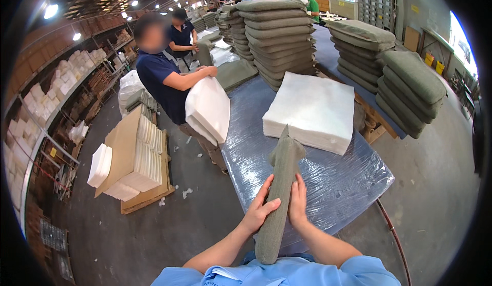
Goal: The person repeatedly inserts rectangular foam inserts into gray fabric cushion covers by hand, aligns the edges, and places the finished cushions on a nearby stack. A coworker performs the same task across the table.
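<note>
left hand (259, 210), right hand (298, 203), clasping green cushion (283, 186), far end perhaps open

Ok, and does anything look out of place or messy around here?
Yes: loose white scraps litter the floor beside the wooden pallet, odd against the orderly stack of white slabs there. The held grey-green fabric piece also flares unevenly at its far end.
</note>
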Demonstrator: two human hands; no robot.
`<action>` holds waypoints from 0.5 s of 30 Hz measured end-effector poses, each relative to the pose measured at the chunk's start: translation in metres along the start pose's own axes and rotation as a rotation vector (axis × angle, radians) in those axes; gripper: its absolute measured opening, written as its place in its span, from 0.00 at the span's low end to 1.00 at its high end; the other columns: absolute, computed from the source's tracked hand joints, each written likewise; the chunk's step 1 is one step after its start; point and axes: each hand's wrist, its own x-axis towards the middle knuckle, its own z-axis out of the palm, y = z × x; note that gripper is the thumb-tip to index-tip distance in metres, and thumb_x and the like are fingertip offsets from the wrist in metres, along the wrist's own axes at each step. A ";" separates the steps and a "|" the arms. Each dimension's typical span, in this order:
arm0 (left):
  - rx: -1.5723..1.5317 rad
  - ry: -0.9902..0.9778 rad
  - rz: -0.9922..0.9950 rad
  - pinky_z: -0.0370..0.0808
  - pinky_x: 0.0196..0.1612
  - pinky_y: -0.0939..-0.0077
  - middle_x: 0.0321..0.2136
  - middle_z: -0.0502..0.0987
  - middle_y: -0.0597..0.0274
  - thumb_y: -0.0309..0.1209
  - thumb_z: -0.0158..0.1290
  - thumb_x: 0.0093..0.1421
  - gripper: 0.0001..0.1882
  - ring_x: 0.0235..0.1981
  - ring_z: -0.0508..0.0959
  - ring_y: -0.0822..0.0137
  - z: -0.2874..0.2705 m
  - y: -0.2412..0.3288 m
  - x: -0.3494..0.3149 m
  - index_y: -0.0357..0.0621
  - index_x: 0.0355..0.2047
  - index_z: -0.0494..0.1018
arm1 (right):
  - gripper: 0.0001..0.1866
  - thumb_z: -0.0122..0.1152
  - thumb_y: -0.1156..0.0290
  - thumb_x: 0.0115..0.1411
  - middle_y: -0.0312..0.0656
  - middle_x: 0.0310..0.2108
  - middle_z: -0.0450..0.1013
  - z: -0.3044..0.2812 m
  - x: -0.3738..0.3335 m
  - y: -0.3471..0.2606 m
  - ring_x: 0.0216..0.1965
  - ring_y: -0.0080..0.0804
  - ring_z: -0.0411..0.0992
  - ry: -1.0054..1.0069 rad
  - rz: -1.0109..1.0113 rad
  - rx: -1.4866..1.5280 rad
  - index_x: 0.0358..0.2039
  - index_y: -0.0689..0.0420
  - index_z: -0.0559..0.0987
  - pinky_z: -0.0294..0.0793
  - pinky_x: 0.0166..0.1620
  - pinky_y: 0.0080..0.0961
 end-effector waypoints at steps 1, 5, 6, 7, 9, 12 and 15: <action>0.017 -0.013 -0.004 0.53 0.73 0.65 0.74 0.52 0.49 0.35 0.55 0.66 0.46 0.73 0.56 0.59 -0.003 -0.004 0.000 0.42 0.77 0.42 | 0.32 0.39 0.52 0.77 0.56 0.67 0.58 -0.001 0.014 -0.002 0.68 0.50 0.59 0.013 -0.041 -0.067 0.72 0.61 0.59 0.55 0.71 0.41; -0.031 -0.037 -0.066 0.51 0.73 0.64 0.75 0.51 0.48 0.37 0.56 0.66 0.47 0.74 0.54 0.57 -0.006 0.000 0.029 0.41 0.77 0.42 | 0.35 0.43 0.48 0.75 0.58 0.67 0.62 -0.012 0.132 -0.007 0.68 0.49 0.61 0.143 -0.138 -0.162 0.70 0.64 0.64 0.56 0.70 0.40; -0.041 -0.035 -0.085 0.49 0.74 0.63 0.75 0.49 0.48 0.38 0.56 0.66 0.47 0.75 0.51 0.56 -0.004 0.000 0.042 0.41 0.77 0.42 | 0.36 0.44 0.46 0.75 0.58 0.67 0.63 -0.017 0.159 -0.004 0.67 0.48 0.62 0.070 -0.024 -0.055 0.69 0.65 0.65 0.57 0.70 0.39; -0.050 -0.030 -0.106 0.46 0.75 0.61 0.76 0.47 0.48 0.40 0.56 0.66 0.48 0.77 0.48 0.55 -0.004 -0.002 0.055 0.40 0.77 0.43 | 0.37 0.45 0.45 0.74 0.58 0.66 0.65 -0.021 0.183 0.000 0.67 0.47 0.63 -0.005 0.091 0.054 0.68 0.65 0.66 0.57 0.70 0.39; 0.061 0.044 -0.059 0.47 0.75 0.61 0.77 0.46 0.47 0.45 0.54 0.68 0.46 0.77 0.47 0.55 -0.022 -0.014 0.094 0.40 0.77 0.44 | 0.39 0.46 0.42 0.73 0.58 0.64 0.68 -0.016 0.209 -0.001 0.65 0.45 0.66 -0.115 0.240 0.168 0.65 0.67 0.70 0.60 0.68 0.38; 0.134 0.157 -0.066 0.48 0.75 0.62 0.76 0.48 0.48 0.55 0.47 0.72 0.45 0.76 0.49 0.57 -0.051 -0.023 0.154 0.38 0.76 0.46 | 0.38 0.48 0.40 0.72 0.55 0.55 0.75 0.006 0.217 -0.001 0.57 0.41 0.72 -0.130 0.280 0.145 0.56 0.68 0.77 0.66 0.61 0.36; 0.134 0.156 -0.040 0.55 0.72 0.65 0.70 0.62 0.49 0.58 0.42 0.73 0.43 0.70 0.60 0.59 -0.088 -0.055 0.216 0.39 0.76 0.49 | 0.34 0.52 0.41 0.71 0.46 0.38 0.79 0.032 0.215 -0.005 0.42 0.33 0.74 -0.002 0.164 0.154 0.39 0.67 0.82 0.71 0.49 0.33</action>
